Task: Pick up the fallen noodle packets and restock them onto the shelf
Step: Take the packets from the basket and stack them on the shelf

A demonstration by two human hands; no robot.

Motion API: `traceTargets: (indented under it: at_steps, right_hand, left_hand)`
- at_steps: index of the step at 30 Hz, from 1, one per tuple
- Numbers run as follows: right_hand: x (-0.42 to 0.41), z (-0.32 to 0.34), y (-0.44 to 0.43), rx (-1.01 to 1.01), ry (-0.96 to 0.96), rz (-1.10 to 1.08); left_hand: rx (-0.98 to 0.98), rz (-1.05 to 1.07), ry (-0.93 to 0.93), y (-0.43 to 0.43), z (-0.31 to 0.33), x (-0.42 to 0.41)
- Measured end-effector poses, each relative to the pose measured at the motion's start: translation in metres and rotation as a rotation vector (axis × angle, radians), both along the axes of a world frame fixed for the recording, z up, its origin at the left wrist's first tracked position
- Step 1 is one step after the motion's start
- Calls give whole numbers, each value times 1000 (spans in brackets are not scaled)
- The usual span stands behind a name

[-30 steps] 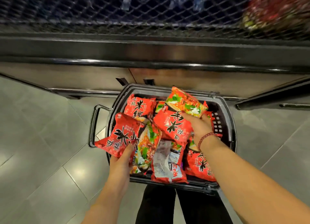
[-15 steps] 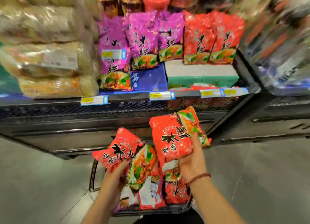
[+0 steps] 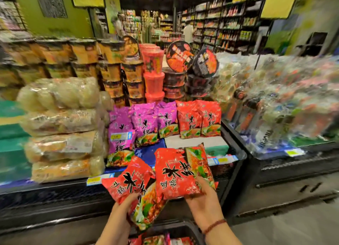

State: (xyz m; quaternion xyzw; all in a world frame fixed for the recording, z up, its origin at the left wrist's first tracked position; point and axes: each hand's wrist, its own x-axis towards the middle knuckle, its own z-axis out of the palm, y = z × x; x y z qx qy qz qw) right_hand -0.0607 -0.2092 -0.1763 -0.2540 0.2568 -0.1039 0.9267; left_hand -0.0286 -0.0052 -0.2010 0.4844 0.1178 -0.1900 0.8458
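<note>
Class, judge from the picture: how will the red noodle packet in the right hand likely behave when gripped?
Probably light: the right hand holds the red noodle packet plus a second packet by their lower ends. Its glossy, crinkled film looks slippery and yielding, so noodles inside may crack if squeezed.

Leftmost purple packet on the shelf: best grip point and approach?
Probably pinch its top seam, coming from above and front. The leftmost purple packet stands upright, flanked by clear noodle bags and the next purple packet, so its sides are blocked.

Green walls (image 3: 77,22) flank stocked aisle shelves (image 3: 229,21) above grey floor (image 3: 293,228).
</note>
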Motion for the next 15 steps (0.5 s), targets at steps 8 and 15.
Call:
traceTargets:
  at_steps: [8,15]
  right_hand:
    - [12,26,-19,-17,-141,61]
    - [16,25,-41,-372,29,243]
  left_hand:
    - [-5,-65,-92,-11,22,24]
    - [-47,-66,-61,-13,23,43]
